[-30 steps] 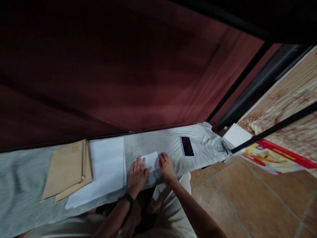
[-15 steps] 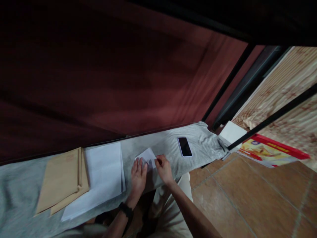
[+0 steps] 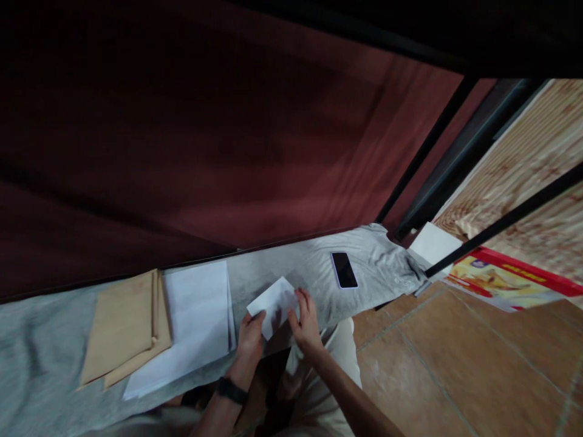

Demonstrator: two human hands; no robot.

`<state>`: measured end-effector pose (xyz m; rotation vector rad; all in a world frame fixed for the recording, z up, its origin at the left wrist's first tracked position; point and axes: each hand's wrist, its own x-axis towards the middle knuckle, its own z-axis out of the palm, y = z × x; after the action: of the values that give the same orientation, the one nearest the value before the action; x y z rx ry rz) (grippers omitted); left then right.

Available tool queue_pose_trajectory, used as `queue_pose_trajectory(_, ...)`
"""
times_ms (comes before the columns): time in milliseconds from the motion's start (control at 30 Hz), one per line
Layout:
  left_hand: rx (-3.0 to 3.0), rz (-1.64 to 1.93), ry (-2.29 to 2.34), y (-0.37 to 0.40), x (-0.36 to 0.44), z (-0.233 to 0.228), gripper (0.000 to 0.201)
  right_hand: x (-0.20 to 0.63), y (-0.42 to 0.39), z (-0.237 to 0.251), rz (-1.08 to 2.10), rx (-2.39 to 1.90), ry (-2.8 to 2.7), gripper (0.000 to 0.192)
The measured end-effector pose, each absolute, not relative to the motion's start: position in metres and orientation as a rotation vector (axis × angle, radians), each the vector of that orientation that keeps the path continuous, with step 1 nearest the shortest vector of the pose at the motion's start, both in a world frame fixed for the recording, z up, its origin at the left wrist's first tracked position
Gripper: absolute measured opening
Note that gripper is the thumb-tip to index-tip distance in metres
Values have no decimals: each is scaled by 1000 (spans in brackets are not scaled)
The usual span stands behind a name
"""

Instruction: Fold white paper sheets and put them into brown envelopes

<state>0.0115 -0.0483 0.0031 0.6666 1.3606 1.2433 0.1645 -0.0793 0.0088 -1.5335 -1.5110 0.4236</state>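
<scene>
A small folded sheet of white paper (image 3: 273,303) is held above the grey cloth, tilted, in front of me. My left hand (image 3: 250,335) pinches its lower left corner, thumb on top and fingers underneath. At the right edge, my right hand (image 3: 306,321) has its thumb and fingers on either side of the paper. To the left lies a stack of large white sheets (image 3: 195,321), partly under brown paper envelopes (image 3: 121,321). A phone (image 3: 345,271) with a dark screen rests to the right of my hands.
The grey cloth (image 3: 268,261) covers a long narrow surface against a dark red panel (image 3: 255,200). Black metal bars (image 3: 423,152) slant down at the right. Beyond them are a white box-like object (image 3: 435,244) and a red-and-yellow printed package (image 3: 510,276) over the tiled floor (image 3: 437,352).
The small paper has been raised off the cloth and turned. My left hand went from lying flat on it to gripping its corner; my right hand shifted along its right edge.
</scene>
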Motion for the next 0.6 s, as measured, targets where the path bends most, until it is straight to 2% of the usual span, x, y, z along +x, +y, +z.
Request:
queue_pose_trajectory(67, 640, 1220, 1334, -53, 13, 3, 43, 174, -73, -5, 651, -1559, -1217, 51)
queue_pose_trajectory(167, 638, 1181, 1286, -62, 20, 4, 49, 186, -64, -17, 1170, -1541, -784, 57)
queue_pose_trajectory(267, 833, 1140, 1324, -65, 22, 8, 52, 199, -59, -20, 1430, -1476, -652, 50)
queue_pose_trajectory(367, 1012, 1192, 1507, -56, -4, 15, 46, 209, -57, -21, 1519, -1489, -710, 46)
queue_pose_trajectory(500, 1068, 1329, 1857, -36, -109, 29, 48, 217, -60, -26, 1437, -1500, -734, 49)
queue_pose_trajectory(600, 1265, 1012, 2590, -32, -207, 34, 53, 221, -65, -33, 1352, -1509, -745, 53)
